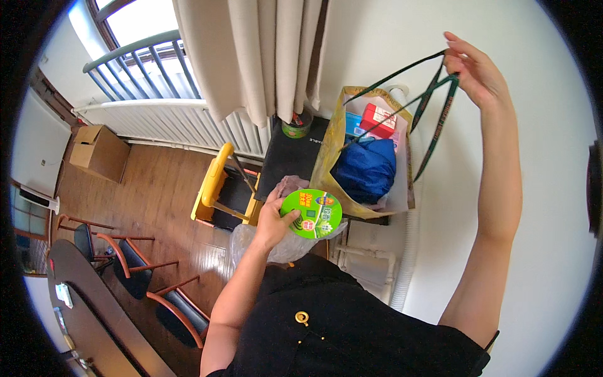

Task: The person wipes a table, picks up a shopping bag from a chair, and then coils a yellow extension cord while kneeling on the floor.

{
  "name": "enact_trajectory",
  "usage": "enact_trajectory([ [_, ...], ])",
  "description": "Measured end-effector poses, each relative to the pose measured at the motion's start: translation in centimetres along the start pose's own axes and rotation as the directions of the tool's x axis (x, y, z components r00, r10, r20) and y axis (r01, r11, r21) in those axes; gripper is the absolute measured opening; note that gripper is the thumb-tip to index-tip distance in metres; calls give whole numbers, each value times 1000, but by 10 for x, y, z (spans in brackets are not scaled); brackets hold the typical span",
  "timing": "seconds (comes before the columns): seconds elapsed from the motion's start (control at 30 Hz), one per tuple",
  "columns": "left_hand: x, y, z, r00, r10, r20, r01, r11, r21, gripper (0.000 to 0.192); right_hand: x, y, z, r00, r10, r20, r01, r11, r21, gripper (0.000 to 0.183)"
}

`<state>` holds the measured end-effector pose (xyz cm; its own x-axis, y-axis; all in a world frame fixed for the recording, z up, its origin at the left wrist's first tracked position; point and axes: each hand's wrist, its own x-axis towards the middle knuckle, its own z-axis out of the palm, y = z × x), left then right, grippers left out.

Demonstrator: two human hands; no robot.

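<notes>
My left hand (271, 221) grips a round green packet (313, 214) printed with a spiral, apparently mosquito coils. A crumpled clear plastic bag (287, 245) hangs beneath that hand, and a pinkish bundle (292, 184) shows just behind its fingers. Raised against the white wall, my right hand (473, 70) holds the dark green strap handles (435, 136) of a yellow patterned shopping bag (325, 165). The bag gapes open on a black surface. Inside it are a blue fabric bundle (365, 167), a red box (378, 120) and a light blue box (353, 123).
A green round tin (297, 126) stands on the black surface (289, 158) behind the bag. To the left is a yellow-handled folding crate cart (207, 188). Beyond are a radiator (165, 122), a cardboard box (101, 153), several chairs (129, 268) and a dark table (94, 325). White pipes (403, 264) run along the wall.
</notes>
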<state>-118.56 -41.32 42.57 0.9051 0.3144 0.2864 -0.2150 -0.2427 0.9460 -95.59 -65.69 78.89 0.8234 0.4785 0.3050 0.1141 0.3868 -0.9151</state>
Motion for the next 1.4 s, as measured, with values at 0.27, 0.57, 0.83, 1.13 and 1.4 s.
enact_trajectory([
  [0.27, 9, 28, 16, 990, 77, 122, -87, 993, 81, 36, 45, -30, -11, 993, -110, 47, 111, 994, -20, 20],
  [0.57, 40, 89, 84, 856, 303, 418, -505, 660, 556, 31, 31, -28, 1, 963, -170, -208, 223, 938, 265, 27],
  [0.83, 81, 85, 86, 906, 301, 298, -414, 485, 771, 29, 24, -25, 18, 976, -198, -95, 213, 957, 196, 28],
  [1.13, 111, 73, 79, 893, 237, 382, -449, 517, 729, 25, 32, -32, -6, 982, -167, 92, 173, 983, -65, 22],
  [1.4, 84, 89, 60, 922, 200, 331, -384, 573, 724, 20, -5, -1, -27, 959, 15, 284, 247, 455, -855, 42],
])
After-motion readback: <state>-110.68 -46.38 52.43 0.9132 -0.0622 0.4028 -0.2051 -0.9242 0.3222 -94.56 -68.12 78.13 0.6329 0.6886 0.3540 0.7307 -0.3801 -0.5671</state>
